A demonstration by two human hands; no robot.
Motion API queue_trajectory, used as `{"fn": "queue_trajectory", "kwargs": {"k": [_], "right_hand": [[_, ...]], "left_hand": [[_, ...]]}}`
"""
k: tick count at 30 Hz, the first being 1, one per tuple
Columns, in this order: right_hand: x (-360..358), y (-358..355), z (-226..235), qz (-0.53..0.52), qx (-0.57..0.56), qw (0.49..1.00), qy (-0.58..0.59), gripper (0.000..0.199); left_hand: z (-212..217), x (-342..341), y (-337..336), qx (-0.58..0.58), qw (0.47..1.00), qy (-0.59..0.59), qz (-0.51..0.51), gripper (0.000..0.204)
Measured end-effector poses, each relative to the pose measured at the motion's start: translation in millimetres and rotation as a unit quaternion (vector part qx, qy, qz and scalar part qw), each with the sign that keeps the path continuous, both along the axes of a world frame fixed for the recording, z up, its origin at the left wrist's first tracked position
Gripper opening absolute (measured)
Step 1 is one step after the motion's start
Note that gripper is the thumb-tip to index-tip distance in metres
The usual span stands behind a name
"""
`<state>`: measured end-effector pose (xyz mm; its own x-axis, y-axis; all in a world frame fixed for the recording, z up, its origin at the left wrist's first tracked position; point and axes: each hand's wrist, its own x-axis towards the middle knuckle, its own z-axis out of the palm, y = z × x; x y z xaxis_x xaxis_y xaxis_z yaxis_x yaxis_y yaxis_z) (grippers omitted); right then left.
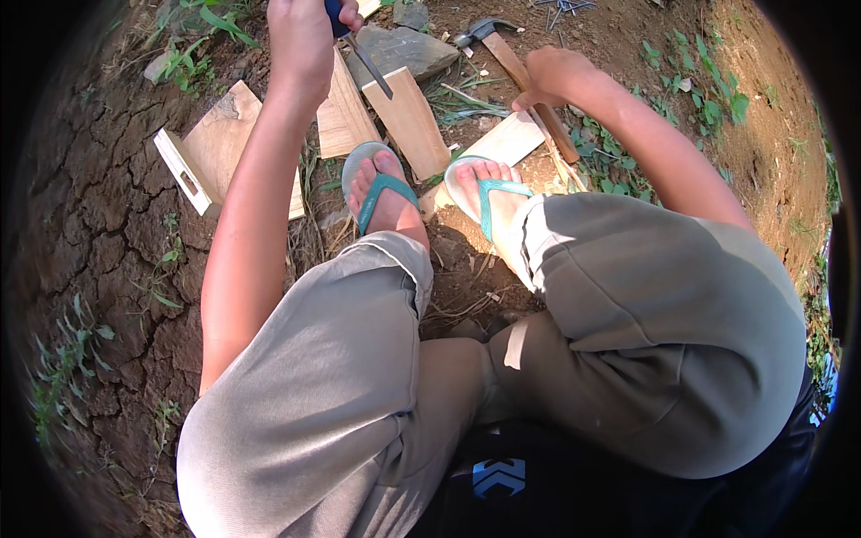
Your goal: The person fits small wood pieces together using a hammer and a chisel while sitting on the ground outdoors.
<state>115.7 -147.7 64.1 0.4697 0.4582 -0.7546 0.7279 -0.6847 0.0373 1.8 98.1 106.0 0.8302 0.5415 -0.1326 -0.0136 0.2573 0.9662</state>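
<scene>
Your left hand [300, 40] is closed around a blue-handled chisel [363, 54], its metal blade slanting down to touch a small wooden board [411, 121] lying on the cracked ground [99, 233]. More wooden pieces [224, 143] lie just left of it, near your sandalled feet [386, 193]. Further right, your right hand [552, 76] grips the wooden handle of a hammer [516, 67], whose steel head lies on the dirt beside a flat grey stone [404, 49].
</scene>
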Motion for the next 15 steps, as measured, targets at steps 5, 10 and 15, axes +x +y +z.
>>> {"fn": "queue_trajectory", "kwargs": {"k": [5, 10, 15], "right_hand": [[-9, -19, -32, -0.035, 0.021, 0.999, -0.035, 0.044], [-9, -31, -46, -0.080, 0.070, 0.993, -0.042, 0.038], [-16, -38, -52, -0.112, 0.139, 0.983, -0.047, 0.041]], "left_hand": [[-24, 24, -35, 0.032, 0.998, -0.032, -0.047, 0.022], [-37, 30, -36, -0.013, 0.998, -0.031, -0.046, 0.022], [-41, 31, -34, 0.010, 1.000, -0.011, -0.022, 0.025]]}}
